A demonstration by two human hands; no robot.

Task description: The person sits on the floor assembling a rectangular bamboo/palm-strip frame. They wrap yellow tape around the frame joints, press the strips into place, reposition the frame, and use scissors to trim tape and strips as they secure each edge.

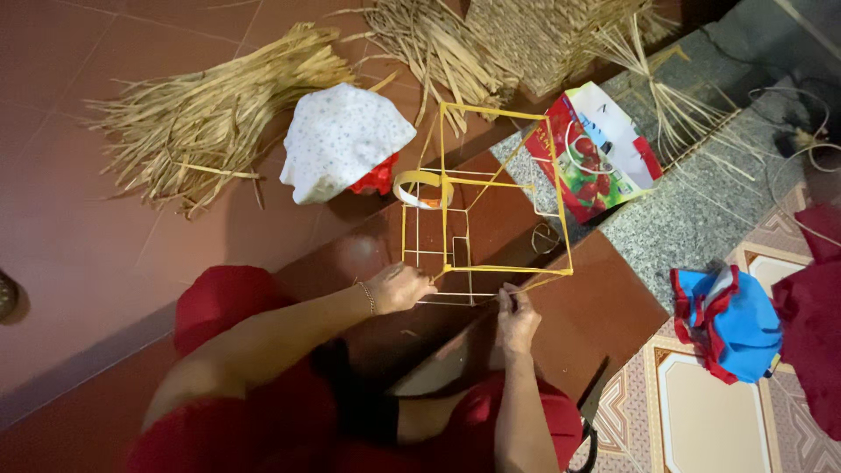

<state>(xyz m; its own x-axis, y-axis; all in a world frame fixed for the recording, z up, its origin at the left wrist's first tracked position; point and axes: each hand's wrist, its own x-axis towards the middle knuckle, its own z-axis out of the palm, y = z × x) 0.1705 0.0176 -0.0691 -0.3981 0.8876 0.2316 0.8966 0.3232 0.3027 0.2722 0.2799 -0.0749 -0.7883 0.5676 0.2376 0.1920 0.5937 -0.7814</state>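
while the left hand point(399, 287) grips the yellow wire frame point(482, 201) and the right hand point(515, 317) pinches a straw strand point(534, 285), beyond them a printed bag point(604, 153) gapes, contents unseen.

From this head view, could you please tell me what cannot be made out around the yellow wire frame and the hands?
- Head view: what the right hand pinches at the wire frame corner is too small to tell.
- Left hand: its fingertips are hidden behind the frame's bars.
- White floral cloth covers most of a red thing beneath it.
- Dried straw bundles are cut off by the top edge.
- Dark red cloth is cut off by the right edge.
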